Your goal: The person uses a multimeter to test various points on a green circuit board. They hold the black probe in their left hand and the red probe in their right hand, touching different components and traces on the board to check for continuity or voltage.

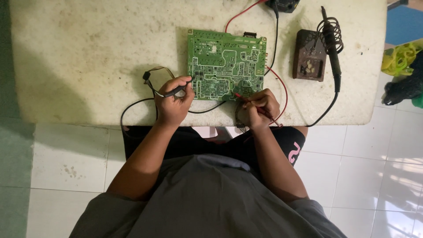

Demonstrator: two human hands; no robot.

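left edge of the white table [66, 53] was stained and worn, with tiled floor below it. a small connector on thin wires [147, 76] lay just left of my left hand [172, 103]. that hand was closed in a pen-like grip on the black probe [178, 90], its tip pointing toward the left edge of the green circuit board [224, 64]. the black lead ran off under my wrist and looped along the near table edge.

the board lay flat on the table near the middle, its near edge between my two hands. i judged it light, stiff and fragile: better taken by bare edges or corners, not by the traces or small parts. nothing seemed to clamp it, so i noted it could slide under a probe push.

my right hand [260, 108] was closed around the red probe [246, 100], tip touching the board's near right corner. the probes looked slim and light, held close to the tip for control; their leads looked limp. the red lead curved around the board's right side.

further right stood a brown soldering stand [308, 55] with a soldering iron [332, 48] in its coil, well apart from both hands. a dark meter body [284, 4] showed partly at the top edge.
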